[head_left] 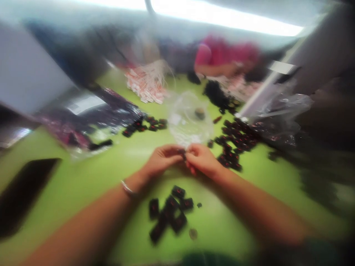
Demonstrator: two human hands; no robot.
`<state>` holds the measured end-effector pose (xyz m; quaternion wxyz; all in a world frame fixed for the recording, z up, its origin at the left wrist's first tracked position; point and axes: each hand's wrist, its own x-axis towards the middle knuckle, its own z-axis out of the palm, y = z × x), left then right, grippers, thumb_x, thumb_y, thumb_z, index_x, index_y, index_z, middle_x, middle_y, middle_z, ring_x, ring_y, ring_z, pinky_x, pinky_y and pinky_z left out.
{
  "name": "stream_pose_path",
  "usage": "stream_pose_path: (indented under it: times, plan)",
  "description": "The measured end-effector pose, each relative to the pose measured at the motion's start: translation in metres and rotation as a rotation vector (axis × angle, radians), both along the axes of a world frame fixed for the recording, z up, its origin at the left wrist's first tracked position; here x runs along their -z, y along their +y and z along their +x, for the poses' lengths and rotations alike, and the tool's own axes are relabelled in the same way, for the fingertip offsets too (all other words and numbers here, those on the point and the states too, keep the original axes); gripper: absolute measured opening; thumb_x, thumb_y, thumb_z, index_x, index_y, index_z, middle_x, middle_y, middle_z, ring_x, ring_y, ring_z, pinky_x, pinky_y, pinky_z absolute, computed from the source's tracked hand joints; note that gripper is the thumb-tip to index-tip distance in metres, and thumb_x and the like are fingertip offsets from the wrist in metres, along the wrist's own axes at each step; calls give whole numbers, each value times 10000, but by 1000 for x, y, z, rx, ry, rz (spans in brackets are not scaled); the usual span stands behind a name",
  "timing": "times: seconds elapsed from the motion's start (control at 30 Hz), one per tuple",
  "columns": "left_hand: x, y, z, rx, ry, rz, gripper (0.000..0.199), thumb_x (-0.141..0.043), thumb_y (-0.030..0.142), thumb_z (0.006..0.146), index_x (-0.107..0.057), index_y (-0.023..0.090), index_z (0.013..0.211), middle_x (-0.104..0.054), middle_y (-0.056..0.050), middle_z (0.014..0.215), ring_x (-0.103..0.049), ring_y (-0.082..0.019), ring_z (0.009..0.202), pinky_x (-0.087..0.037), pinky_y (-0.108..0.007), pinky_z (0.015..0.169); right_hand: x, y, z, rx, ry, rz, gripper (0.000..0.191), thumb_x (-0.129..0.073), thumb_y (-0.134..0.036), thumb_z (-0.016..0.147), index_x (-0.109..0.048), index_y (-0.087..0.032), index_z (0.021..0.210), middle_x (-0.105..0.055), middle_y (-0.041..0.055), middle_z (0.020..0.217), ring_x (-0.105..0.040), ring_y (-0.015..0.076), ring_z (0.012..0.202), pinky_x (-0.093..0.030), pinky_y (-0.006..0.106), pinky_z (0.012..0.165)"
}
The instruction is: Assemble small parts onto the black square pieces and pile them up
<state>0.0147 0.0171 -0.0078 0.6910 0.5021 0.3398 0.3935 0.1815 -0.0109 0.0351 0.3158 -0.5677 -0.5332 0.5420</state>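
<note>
My left hand (pixel 164 159) and my right hand (pixel 203 159) meet above the middle of the green table (pixel 127 207). Pinched between both hands' fingertips is a small dark piece (pixel 183 152); blur and fingers hide what kind it is. Closer to me lies a loose group of black blocks with red marks (pixel 172 203). A tiny dark bit (pixel 199 205) and a round coin-like disc (pixel 193 233) rest to the right of them. Just beyond my fingers is a clear plastic bag (pixel 184 122) with small pale things in it.
More black blocks lie at right (pixel 240 138) and at left (pixel 152 123). Plastic-wrapped packs (pixel 111 111) and a dark flat object (pixel 24 195) are on the left. White-and-orange pieces with strings (pixel 149 83) lie farther back. Across the table sits a person in a pink top (pixel 222 55).
</note>
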Motion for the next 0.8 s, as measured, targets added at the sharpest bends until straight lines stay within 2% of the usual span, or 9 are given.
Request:
stream_pose_path:
  times: [0.2, 0.43, 0.63, 0.8]
  plan:
    - [2, 1, 0, -26, -29, -16, 332, -802, 202, 654, -710, 152, 968, -744, -55, 874, -682, -154, 730, -542, -286, 761, 5, -3, -5, 28, -47, 111, 122, -483, -142, 791, -425, -201, 700, -480, -121, 389, -429, 50, 262, -308, 126, 293]
    - [1, 3, -2, 54, -120, -59, 334, -784, 188, 679, -686, 153, 997, -739, -41, 832, -678, -141, 701, -543, -260, 692, 1, 0, 1, -1, 153, 20, 160, -494, -274, 837, -479, -180, 709, -573, -66, 475, -487, 59, 311, -364, 144, 313]
    - [0, 1, -1, 43, -63, -28, 324, -792, 191, 668, -698, 152, 976, -743, -49, 839, -687, -159, 738, -550, -294, 756, 1, 0, 1, 5, 52, 28, 83, -499, -170, 787, -476, -182, 709, -583, -71, 475, -502, 65, 316, -375, 145, 328]
    - [2, 0, 1, 3, -4, 59, 296, -806, 194, 645, -725, 164, 929, -746, -56, 902, -689, -179, 818, -535, -324, 846, 1, -1, -2, 25, -100, 93, 136, -483, -110, 757, -447, -194, 657, -484, -109, 395, -426, 49, 274, -313, 136, 303]
